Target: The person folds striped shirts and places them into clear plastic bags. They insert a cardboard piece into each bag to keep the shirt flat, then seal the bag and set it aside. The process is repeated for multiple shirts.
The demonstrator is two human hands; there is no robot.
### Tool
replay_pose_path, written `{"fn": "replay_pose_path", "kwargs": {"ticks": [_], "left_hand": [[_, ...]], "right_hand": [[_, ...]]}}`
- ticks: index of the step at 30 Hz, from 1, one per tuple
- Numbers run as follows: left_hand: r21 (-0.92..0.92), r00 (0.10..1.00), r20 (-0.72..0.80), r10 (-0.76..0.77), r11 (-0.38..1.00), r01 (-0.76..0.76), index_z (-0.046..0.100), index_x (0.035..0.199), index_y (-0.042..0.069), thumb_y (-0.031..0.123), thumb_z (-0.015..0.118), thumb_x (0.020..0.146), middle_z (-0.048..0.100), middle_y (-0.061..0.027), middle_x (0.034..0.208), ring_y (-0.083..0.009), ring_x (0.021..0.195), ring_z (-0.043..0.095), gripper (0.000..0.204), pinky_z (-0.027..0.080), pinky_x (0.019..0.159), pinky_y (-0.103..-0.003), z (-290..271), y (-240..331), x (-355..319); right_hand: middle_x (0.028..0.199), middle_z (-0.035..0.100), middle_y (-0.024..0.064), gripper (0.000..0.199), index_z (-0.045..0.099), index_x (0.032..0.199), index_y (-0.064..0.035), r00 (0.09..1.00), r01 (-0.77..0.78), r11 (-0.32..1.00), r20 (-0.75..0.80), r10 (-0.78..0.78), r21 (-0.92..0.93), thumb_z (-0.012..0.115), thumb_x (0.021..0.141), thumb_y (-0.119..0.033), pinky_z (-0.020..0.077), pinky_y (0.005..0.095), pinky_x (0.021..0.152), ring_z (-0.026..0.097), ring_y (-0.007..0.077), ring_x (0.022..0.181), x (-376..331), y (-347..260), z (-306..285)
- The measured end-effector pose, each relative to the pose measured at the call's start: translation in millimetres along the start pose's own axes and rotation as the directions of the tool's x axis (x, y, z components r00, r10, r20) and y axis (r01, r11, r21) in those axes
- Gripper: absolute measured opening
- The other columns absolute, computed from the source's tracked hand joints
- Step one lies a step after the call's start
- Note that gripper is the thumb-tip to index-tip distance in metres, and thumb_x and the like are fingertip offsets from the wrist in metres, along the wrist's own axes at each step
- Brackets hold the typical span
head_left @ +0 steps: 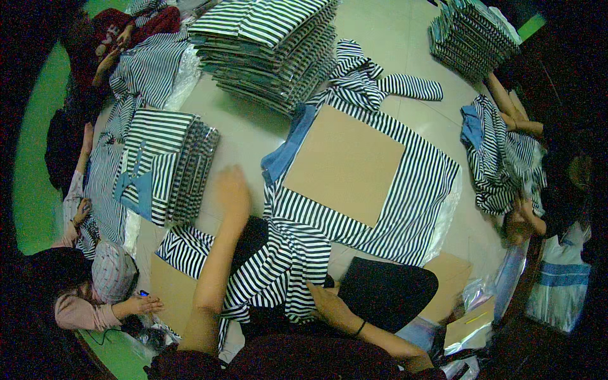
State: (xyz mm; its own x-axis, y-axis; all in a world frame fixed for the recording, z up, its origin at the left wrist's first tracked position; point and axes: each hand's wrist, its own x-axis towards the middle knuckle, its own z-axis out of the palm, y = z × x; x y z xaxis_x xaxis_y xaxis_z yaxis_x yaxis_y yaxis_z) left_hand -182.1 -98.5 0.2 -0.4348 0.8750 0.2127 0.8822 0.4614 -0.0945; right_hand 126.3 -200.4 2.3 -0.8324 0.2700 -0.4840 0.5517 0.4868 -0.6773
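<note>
A black-and-white striped shirt [421, 171] with a blue denim part lies spread on the floor before me, and a square brown cardboard sheet [345, 164] rests flat on it. Part of the striped cloth runs down onto my lap. My right hand [332, 310] is at the edge of that cloth on my lap, its fingers closed on it. Left of the cardboard, my left hand [234, 190] is raised and smeared by motion, so its fingers cannot be made out. It is near a stack of folded striped shirts [168, 168] with a denim bow on top.
A tall stack of folded, bagged striped shirts [266, 57] stands beyond the cardboard, another stack [472, 38] at the far right. Co-workers handle striped garments on the left and right. More cardboard [174, 291] lies at left, with clear plastic bags [481, 291] at lower right.
</note>
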Motion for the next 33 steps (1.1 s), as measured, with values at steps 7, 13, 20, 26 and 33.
{"fn": "replay_pose_path", "kwargs": {"ticks": [7, 13, 20, 26, 33], "left_hand": [[-0.464, 0.561, 0.164, 0.811, 0.566, -0.682, 0.029, 0.125, 0.018, 0.025, 0.073, 0.050, 0.019, -0.0171, 0.131, -0.0360, 0.120, 0.017, 0.087, 0.020, 0.096, -0.046, 52, 104, 62], [-0.463, 0.392, 0.259, 0.883, 0.469, -0.752, 0.025, 0.127, 0.026, 0.036, 0.074, 0.044, 0.010, -0.0140, 0.135, -0.0349, 0.123, 0.009, 0.097, 0.011, 0.098, -0.047, 57, 96, 77], [-0.482, 0.400, 0.189, 0.897, 0.440, -0.758, 0.026, 0.126, 0.026, 0.037, 0.074, 0.043, 0.012, -0.0121, 0.135, -0.0335, 0.123, 0.012, 0.097, 0.013, 0.098, -0.046, 64, 89, 74], [-0.473, 0.432, 0.191, 0.882, 0.468, -0.747, 0.028, 0.126, 0.027, 0.037, 0.074, 0.040, 0.014, -0.0105, 0.135, -0.0323, 0.122, 0.015, 0.097, 0.014, 0.098, -0.045, 64, 89, 71], [-0.549, 0.518, 0.022, 0.855, 0.443, -0.708, 0.027, 0.127, 0.018, 0.032, 0.060, 0.064, 0.019, -0.0109, 0.133, -0.0284, 0.122, 0.019, 0.072, 0.017, 0.099, -0.040, 93, 87, 75]], "right_hand": [[0.084, 0.054, 0.0090, 0.024, 0.050, 0.095, -0.0074, 0.885, 0.464, 0.885, -0.004, -0.465, -0.045, 0.045, 0.074, -0.017, 0.0431, 0.0335, 0.065, 0.054, 0.0228, 0.074, -2, 9, -18], [0.090, 0.049, 0.0025, 0.020, 0.049, 0.092, -0.0143, 0.903, 0.429, 0.896, 0.081, -0.422, -0.116, 0.044, 0.073, -0.013, 0.0403, 0.0281, 0.068, 0.051, 0.0180, 0.076, 2, 0, -37], [0.099, 0.047, 0.0033, 0.030, 0.046, 0.104, -0.0142, 0.759, 0.650, 0.705, 0.199, -0.620, -0.283, 0.042, 0.074, -0.015, 0.0424, 0.0313, 0.070, 0.049, 0.0180, 0.084, 13, 13, 5], [0.098, 0.049, 0.0064, 0.027, 0.048, 0.101, -0.0087, 0.841, 0.405, 0.911, 0.361, -0.403, 0.074, 0.046, 0.075, -0.017, 0.0403, 0.0310, 0.076, 0.048, 0.0201, 0.087, 19, 3, -37], [0.086, 0.052, 0.0064, 0.018, 0.051, 0.091, -0.0008, 0.693, 0.435, 0.694, -0.706, 0.149, 0.574, 0.047, 0.082, -0.016, 0.0405, 0.0271, 0.075, 0.050, 0.0147, 0.083, 98, 88, -276]]}}
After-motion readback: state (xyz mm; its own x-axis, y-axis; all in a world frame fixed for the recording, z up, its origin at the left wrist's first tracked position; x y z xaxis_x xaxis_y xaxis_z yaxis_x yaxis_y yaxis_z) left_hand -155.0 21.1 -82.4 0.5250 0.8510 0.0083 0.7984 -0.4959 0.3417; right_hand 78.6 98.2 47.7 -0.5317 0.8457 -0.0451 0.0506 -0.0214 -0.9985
